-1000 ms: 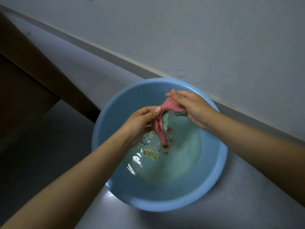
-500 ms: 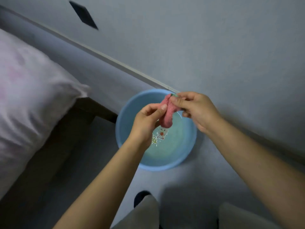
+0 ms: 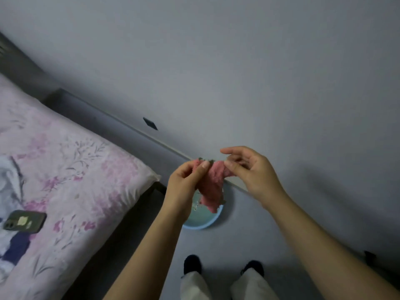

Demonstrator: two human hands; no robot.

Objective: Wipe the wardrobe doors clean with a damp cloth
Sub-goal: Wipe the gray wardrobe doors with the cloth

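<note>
cloth-spreading above the basin

both hands pinch the crumpled pink damp cloth [image 3: 211,182]: left hand [image 3: 186,182] at nine o'clock, right hand [image 3: 249,169] at three, over the round blue plastic basin [image 3: 203,224]. best to shake it flat and fold it into a pad before wiping.

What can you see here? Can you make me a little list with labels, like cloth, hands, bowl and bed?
cloth: pink cloth, hanging bunched between both hands, above the basin
left hand: left hand pinches the cloth's top edge
right hand: right hand pinches the cloth's other top corner, other fingers loose
bowl: blue basin on the floor by the wall, partly hidden behind the arm and cloth
bed: floral bedding on the left
phone: phone lying on the bedding
feet: dark shoes and pale trousers at the bottom
</note>
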